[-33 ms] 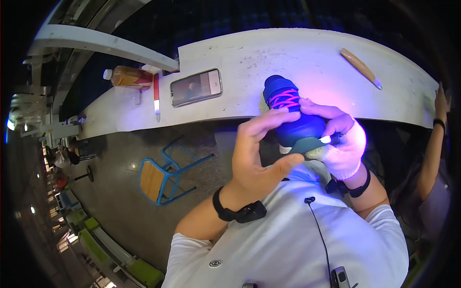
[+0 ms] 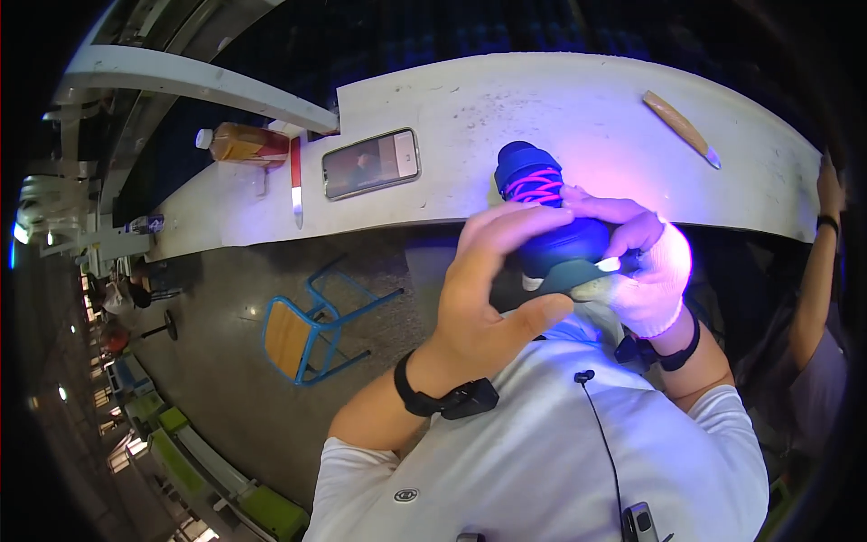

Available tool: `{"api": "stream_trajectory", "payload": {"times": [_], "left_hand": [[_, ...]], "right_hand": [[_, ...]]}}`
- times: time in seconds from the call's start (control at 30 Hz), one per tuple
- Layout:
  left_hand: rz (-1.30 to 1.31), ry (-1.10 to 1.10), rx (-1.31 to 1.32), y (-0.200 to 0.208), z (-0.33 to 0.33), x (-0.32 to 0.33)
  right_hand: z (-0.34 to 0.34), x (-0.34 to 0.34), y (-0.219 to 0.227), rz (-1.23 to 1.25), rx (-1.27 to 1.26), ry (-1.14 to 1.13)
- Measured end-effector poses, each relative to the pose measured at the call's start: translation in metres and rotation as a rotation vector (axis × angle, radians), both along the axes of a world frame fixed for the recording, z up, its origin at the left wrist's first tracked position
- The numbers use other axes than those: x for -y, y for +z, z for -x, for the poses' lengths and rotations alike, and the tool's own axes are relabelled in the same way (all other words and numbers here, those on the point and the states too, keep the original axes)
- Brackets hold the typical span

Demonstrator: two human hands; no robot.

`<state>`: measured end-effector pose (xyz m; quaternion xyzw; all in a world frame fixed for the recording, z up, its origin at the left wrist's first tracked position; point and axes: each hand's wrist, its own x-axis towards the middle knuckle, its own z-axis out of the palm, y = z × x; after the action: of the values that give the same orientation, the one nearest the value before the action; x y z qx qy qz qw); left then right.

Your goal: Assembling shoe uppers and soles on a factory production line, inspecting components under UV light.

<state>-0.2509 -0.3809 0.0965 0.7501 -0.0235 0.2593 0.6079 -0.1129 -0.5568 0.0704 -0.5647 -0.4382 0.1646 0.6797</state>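
Head: right hand (image 2: 650, 271) grips shoe (image 2: 569, 242), left hand (image 2: 474, 312) half-spread.

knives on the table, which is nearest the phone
The red-handled knife, just left of the phone; the wooden-handled knife lies right of the shoe.

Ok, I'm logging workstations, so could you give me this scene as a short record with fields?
Left hand: bare, fingers over the sneaker, thumb spread apart
Right hand: white glove, bare fingers, gripping the sneaker
Sneaker: dark blue, pink laces, lit purple
White table: phone, red-handled knife, wooden-handled knife, amber bottle
Floor: blue-framed stool, wooden seat
Far right: another person's hand
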Motion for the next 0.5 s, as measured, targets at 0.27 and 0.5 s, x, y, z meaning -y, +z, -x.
{"api": "stream_trajectory", "payload": {"times": [0.27, 0.5], "left_hand": [[0.179, 0.175, -0.014, -0.008, 0.009, -0.007], [-0.095, 0.116, -0.299, 0.021, 0.030, -0.044]], "right_hand": [[-0.006, -0.022, -0.035, 0.206, 0.475, -0.149], [-0.009, -0.050, -0.041, 0.061, 0.697, -0.098]]}}
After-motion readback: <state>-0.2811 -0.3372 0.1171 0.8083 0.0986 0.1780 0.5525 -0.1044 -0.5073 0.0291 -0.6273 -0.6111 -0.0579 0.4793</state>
